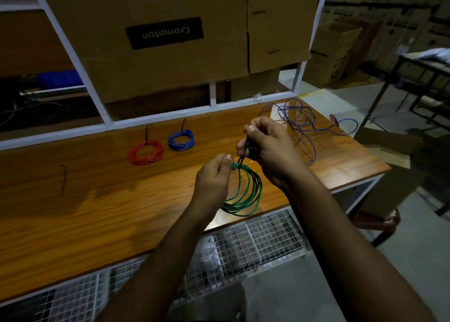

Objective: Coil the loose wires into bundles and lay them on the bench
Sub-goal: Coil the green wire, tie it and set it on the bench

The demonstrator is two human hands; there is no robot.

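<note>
Our left hand (215, 175) pinched the top of the green coil (246, 192), which hung above the tabletop's (73, 212) near edge. Our right hand (265, 146), raised just beside it, was curled around a black tie (244, 151) at the coil's top. On the tabletop lay a loose tie (63, 179) at far left, then a red coil (146, 152), a blue coil (181, 140), and at right, behind our hands, a loose purple wire (299, 124).
</note>
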